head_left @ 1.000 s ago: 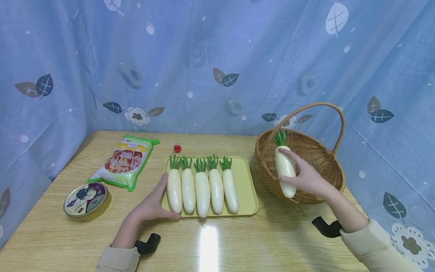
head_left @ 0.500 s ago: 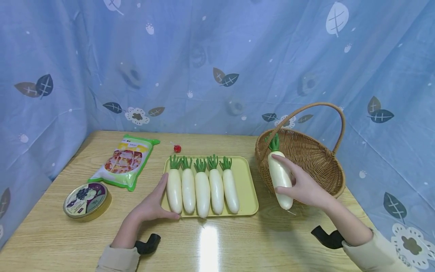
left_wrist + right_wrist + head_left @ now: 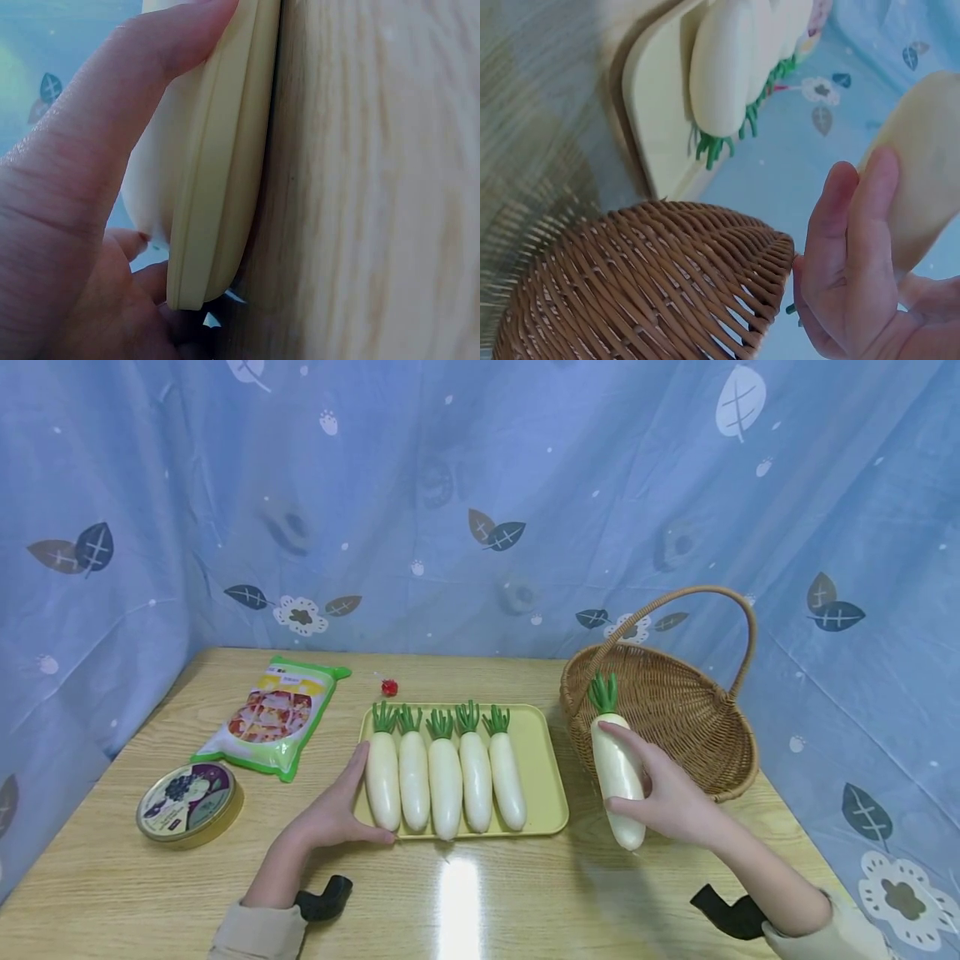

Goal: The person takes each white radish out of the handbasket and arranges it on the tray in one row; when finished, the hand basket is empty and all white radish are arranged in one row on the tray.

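Note:
In the head view, my right hand [image 3: 667, 793] grips a white radish [image 3: 617, 768] with a green top, held tilted in front of the wicker basket [image 3: 675, 718]. The right wrist view shows its fingers [image 3: 870, 195] curled against the radish [image 3: 930, 150], beside the basket [image 3: 652, 277]. My left hand [image 3: 330, 814] holds the yellow tray [image 3: 543, 777] at its left end. Its thumb [image 3: 150, 52] lies over the tray rim [image 3: 217, 165] in the left wrist view, other fingers partly hidden behind. Several white radishes [image 3: 446, 785] lie side by side on the tray, green tops pointing away.
A green-edged food packet [image 3: 273, 714] and a round tin [image 3: 187, 803] lie at the left of the wooden table [image 3: 540, 893]. Behind the tray is a small red object [image 3: 389, 687]. The basket's arched handle [image 3: 693, 591] stands up, and a blue patterned curtain [image 3: 450, 510] hangs behind.
My right hand has moved the radish out from over the basket, toward me and slightly left, to in front of its rim. The left hand and the tray have stayed in place.

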`<action>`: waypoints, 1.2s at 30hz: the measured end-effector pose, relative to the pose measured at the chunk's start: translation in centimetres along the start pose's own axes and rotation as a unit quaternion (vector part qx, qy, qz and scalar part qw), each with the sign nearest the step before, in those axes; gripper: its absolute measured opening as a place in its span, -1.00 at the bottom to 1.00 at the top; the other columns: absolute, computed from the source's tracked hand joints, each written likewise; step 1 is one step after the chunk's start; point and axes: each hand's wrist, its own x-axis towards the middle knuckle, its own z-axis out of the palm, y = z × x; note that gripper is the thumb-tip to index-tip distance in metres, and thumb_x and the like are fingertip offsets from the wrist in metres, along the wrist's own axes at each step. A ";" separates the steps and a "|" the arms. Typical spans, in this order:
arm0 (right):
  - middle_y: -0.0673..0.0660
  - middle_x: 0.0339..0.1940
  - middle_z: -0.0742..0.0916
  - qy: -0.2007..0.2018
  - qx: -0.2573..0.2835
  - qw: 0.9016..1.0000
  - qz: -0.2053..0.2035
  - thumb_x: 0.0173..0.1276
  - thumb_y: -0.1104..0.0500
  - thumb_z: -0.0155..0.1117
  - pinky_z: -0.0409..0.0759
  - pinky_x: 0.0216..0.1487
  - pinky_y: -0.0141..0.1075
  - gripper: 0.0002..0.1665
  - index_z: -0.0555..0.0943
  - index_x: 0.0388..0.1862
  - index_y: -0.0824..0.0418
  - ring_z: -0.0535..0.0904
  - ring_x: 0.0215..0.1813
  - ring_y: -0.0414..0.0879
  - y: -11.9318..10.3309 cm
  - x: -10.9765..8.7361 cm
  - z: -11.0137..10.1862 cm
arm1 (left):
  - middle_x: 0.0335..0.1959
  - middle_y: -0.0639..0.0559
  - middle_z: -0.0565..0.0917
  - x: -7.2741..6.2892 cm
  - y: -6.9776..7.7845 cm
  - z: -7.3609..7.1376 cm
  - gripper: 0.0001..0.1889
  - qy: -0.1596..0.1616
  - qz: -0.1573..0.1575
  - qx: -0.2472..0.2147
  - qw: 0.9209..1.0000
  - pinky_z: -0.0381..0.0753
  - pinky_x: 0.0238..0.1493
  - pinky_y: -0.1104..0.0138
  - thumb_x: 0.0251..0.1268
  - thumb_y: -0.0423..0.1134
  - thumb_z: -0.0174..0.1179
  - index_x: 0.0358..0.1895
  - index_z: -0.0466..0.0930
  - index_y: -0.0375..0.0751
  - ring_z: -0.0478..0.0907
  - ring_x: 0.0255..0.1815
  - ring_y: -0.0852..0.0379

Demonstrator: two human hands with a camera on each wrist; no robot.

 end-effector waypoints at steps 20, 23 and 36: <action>0.16 0.13 0.46 -0.038 -0.015 0.998 -0.037 -0.09 0.32 0.39 0.55 -0.32 -0.37 0.05 0.17 0.40 -0.04 0.38 -0.13 -0.07 -0.9 -0.8 2.9 | 0.43 -0.33 -0.33 0.0 0.0 -0.1 0.47 0.003 0.003 0.003 1.000 -0.17 0.33 -0.10 -0.47 0.06 0.54 0.41 -0.46 -0.33 -0.31 0.41 -0.26; 0.20 0.06 0.46 -0.042 -0.010 0.999 -0.023 -0.09 0.34 0.39 0.56 -0.34 -0.36 0.06 0.15 0.41 -0.06 0.39 -0.14 -0.06 -0.9 -0.1 3.4 | 0.43 -0.32 -0.34 0.0 0.0 0.0 0.47 0.002 0.001 0.002 1.000 -0.17 0.33 -0.09 -0.46 0.06 0.54 0.41 -0.47 -0.33 -0.31 0.41 -0.26; 0.28 0.02 0.49 -0.052 0.011 0.998 -0.029 -0.03 0.27 0.37 0.52 -0.38 -0.34 -0.02 0.16 0.40 0.16 0.41 -0.25 -0.06 1.3 3.9 6.1 | 0.43 -0.32 -0.34 -0.1 0.1 0.0 0.47 0.001 0.001 -0.001 1.000 -0.17 0.33 -0.10 -0.46 0.05 0.54 0.41 -0.47 -0.33 -0.32 0.41 -0.26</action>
